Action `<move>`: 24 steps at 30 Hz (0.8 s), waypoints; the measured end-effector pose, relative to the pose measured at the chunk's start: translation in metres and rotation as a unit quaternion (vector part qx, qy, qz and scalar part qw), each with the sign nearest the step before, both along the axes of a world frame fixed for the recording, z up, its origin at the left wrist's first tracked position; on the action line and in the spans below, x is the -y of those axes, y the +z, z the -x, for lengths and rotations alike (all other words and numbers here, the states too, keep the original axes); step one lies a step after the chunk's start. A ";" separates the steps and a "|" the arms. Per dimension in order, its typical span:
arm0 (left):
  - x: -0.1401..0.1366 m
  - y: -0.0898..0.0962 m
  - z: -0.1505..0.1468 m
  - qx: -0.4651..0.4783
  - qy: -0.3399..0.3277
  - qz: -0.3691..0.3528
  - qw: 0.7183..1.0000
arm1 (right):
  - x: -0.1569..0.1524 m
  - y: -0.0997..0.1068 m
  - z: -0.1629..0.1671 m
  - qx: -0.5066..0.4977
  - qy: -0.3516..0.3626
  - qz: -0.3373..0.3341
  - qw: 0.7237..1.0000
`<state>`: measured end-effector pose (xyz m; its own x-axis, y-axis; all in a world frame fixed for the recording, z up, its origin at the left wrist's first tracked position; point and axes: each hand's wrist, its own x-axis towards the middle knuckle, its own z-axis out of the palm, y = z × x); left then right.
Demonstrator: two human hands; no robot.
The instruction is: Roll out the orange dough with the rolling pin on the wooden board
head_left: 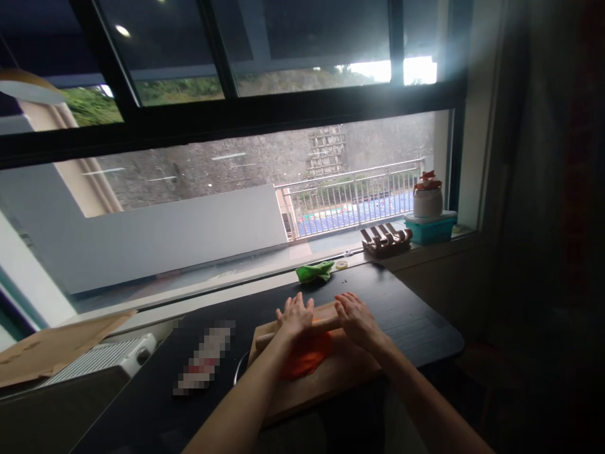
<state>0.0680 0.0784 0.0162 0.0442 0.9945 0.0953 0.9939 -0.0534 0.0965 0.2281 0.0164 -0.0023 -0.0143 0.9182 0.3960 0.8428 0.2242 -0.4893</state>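
A wooden rolling pin (326,325) lies across a wooden board (343,372), on top of a flattened orange-red sheet that looks like dough (306,358). My left hand (295,314) rests on the pin toward its left end, fingers stretched forward and spread. Over the right part of the pin lies my right hand (355,318), its fingers extended flat and pointing away from me. Both palms press from above rather than wrap around it. My left forearm covers part of the sheet and board, and the pin's right end is hidden under my right hand.
The board sits on a black table (416,328). A green cloth (314,272) and a small tape roll (341,265) lie at its far edge. On the windowsill stand a brown rack (386,241) and a teal box (430,229) with a white jar (428,203). Cardboard (61,347) covers a radiator.
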 end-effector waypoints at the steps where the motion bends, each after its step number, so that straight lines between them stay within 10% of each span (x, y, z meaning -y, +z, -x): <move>1: -0.008 0.001 -0.002 0.006 0.011 -0.001 1.000 | -0.005 -0.004 -0.008 -0.010 -0.015 0.003 1.000; 7: -0.025 0.004 -0.002 0.011 0.020 0.010 1.000 | -0.014 -0.023 -0.029 -0.060 -0.057 0.015 0.996; 18: 0.078 0.013 0.011 -0.081 -0.092 0.039 0.992 | -0.012 -0.023 -0.031 -0.105 -0.086 0.071 0.988; 24: 0.065 0.015 0.008 -0.074 -0.082 0.050 0.993 | -0.009 -0.021 -0.030 -0.065 -0.080 0.079 0.992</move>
<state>0.0604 0.0139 0.0315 0.2116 0.9771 -0.0232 0.9765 -0.2123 -0.0360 0.2577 0.0257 -0.0229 0.1785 0.9552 0.2362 0.7885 0.0047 -0.6150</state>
